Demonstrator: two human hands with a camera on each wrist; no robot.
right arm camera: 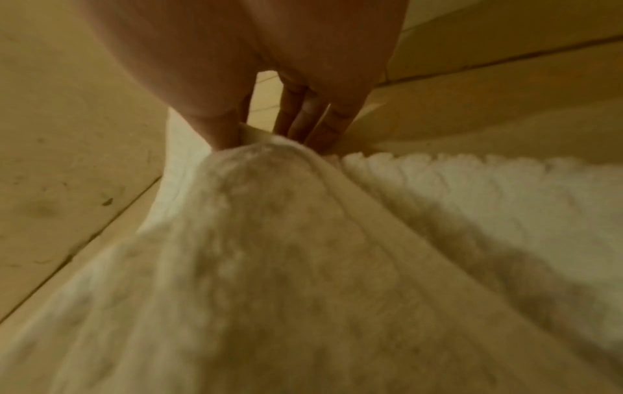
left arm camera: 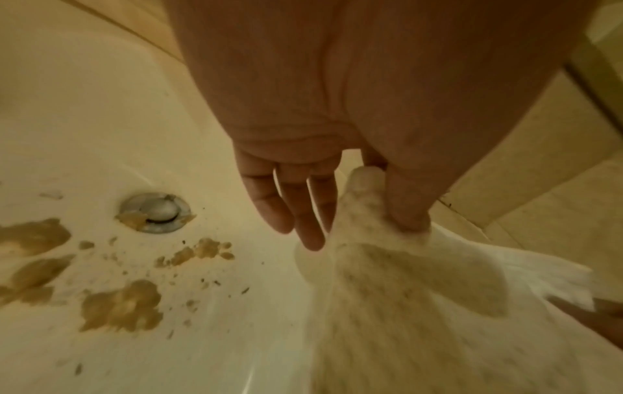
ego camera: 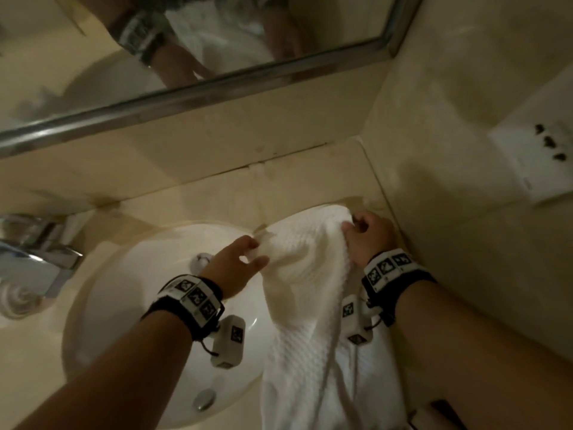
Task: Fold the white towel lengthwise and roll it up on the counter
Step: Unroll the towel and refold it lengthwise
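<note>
Both hands pinch the white towel (ego camera: 310,305) by its far edge – left hand (ego camera: 238,265) over the sink (ego camera: 102,305), right hand (ego camera: 369,237) by the wall. Rest drapes off the desk (ego camera: 217,200). Risk: left corner slips, drops into the stained basin.

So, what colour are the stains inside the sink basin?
Brown stains on the white sink basin, clearest in the left wrist view.

White towel (ego camera: 313,305), waffle-textured, unrolled. Its far edge is raised in two bunched corners; the rest drapes down over the counter (ego camera: 310,187) beside the sink (ego camera: 130,274).
</note>
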